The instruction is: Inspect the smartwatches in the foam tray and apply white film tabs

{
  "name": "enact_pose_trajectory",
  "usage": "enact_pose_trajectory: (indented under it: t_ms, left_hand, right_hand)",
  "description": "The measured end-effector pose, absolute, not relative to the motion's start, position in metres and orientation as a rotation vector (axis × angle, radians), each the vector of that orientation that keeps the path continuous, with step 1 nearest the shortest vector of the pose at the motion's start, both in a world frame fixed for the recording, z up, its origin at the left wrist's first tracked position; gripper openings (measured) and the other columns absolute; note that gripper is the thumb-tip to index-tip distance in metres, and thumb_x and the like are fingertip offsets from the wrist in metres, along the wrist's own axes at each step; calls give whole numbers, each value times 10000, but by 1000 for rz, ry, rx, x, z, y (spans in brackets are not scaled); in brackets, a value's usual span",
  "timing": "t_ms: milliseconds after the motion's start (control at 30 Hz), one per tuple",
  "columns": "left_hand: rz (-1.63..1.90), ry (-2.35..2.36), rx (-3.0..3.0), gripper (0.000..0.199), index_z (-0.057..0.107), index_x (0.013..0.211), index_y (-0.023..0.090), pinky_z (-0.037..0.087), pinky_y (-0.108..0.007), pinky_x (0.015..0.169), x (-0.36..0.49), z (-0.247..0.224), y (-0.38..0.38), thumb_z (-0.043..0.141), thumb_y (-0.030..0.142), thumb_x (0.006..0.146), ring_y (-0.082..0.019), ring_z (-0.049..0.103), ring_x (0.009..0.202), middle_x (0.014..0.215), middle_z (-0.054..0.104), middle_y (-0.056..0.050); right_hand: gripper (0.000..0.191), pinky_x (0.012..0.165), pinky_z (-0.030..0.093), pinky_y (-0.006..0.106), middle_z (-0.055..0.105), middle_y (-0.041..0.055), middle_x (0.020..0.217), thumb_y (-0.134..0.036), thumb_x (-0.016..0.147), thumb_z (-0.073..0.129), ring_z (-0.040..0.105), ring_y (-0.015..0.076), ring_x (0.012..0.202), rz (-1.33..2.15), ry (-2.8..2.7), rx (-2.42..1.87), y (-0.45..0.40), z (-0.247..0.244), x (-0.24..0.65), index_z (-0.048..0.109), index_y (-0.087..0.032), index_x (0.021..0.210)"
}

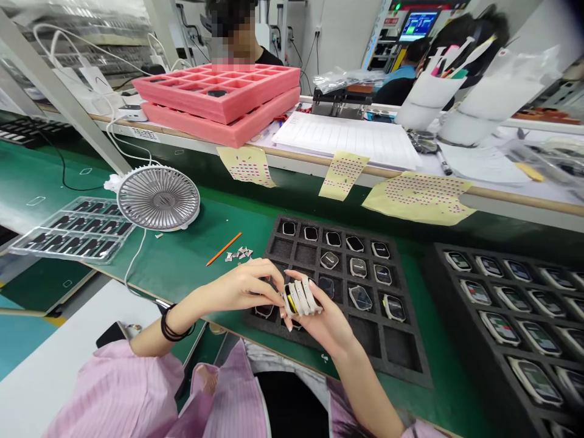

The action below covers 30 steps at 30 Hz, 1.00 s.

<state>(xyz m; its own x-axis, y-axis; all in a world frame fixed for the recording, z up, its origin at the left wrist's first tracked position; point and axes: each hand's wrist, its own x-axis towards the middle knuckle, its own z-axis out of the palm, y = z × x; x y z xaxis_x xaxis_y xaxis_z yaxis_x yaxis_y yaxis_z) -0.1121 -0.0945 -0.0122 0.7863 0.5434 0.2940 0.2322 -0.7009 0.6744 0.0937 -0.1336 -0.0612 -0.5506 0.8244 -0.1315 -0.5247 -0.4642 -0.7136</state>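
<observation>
My right hand (331,322) grips a short row of several pale smartwatch cases (303,297) pressed face to face, with a bit of yellow showing between them. At the row's left end, the fingertips of my left hand (255,283) are pinched against the end watch case. Both hands are above a dark foam tray (406,362) whose compartments hold several square smartwatches, such as one watch (358,267) behind my right hand. My hands and the held cases hide part of the tray's left side.
Left of the tray lie an orange stick (223,249) and small silvery pieces (239,253). Farther left are a fan (159,198) and a clear tray of black parts (77,230). A second watch tray (460,328) stands right. Pink foam trays (219,91) sit on the shelf, before another person.
</observation>
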Motion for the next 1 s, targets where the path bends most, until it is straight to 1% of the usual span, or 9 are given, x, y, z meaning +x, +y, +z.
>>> enact_pose_trajectory:
  t_ms: [133,267,333,433,533,767,867,933,1000]
  left_hand:
    - [552,541,2264,245,771,919,231,457,-302,916,-109,-10,-96,549,333,944,-165,611,927,967,662,-83]
    - [540,496,2062,222,723,928,163,497,-270,854,-108,-14,-98,581,333,924,-159,603,942,997,599,-93]
    - [546,557,2030,189,661,903,153,498,-279,840,-109,-19,-99,658,340,869,-166,576,958,1002,564,-81]
    - [558,600,2052,334,547,852,168,486,-269,794,-112,-28,-101,787,367,734,-171,529,952,1013,518,-61]
    - [570,599,2099,402,490,825,180,466,-250,769,-113,-39,-101,812,380,690,-166,504,934,1008,491,-50]
    - [598,766,2114,489,465,754,183,432,-245,705,-119,-59,-92,804,518,644,-166,494,848,922,508,-33]
    - [566,896,2051,416,530,769,178,442,-251,715,-132,-64,-74,735,537,729,-176,541,860,917,564,-41]
    - [599,1241,2006,323,581,813,179,445,-255,700,-146,-70,-59,619,498,841,-174,574,821,897,598,-43]
    - [619,1695,1931,262,614,864,181,447,-267,689,-159,-79,-47,571,439,864,-174,589,760,894,623,-45]
  right_hand:
    - [402,546,528,346,668,88,1005,-468,920,445,633,196,664,2068,-857,-615,-134,-66,94,547,-232,1230]
    - [411,566,530,334,667,61,937,-480,874,560,646,192,656,2103,-844,-624,-141,-64,95,546,-233,1202]
    - [449,592,524,316,664,38,895,-467,849,621,649,184,667,2114,-849,-686,-148,-61,95,524,-243,1226]
    - [602,634,518,306,657,13,880,-462,817,678,650,173,689,2117,-835,-802,-159,-60,92,436,-269,1334]
    - [752,643,510,306,640,0,874,-469,787,711,642,171,698,2118,-832,-819,-167,-65,86,342,-284,1415]
    - [792,655,506,314,624,-9,840,-439,818,684,637,169,712,2052,-830,-826,-165,-75,71,269,-272,1471]
    - [837,667,513,334,632,-8,862,-429,817,690,639,167,691,1958,-801,-799,-161,-69,69,219,-285,1492]
    - [819,669,512,345,643,-10,828,-443,838,664,633,168,667,1920,-775,-770,-158,-65,73,209,-280,1500]
    - [763,666,510,344,657,-7,825,-449,866,628,628,165,654,1883,-742,-760,-155,-61,79,232,-284,1497]
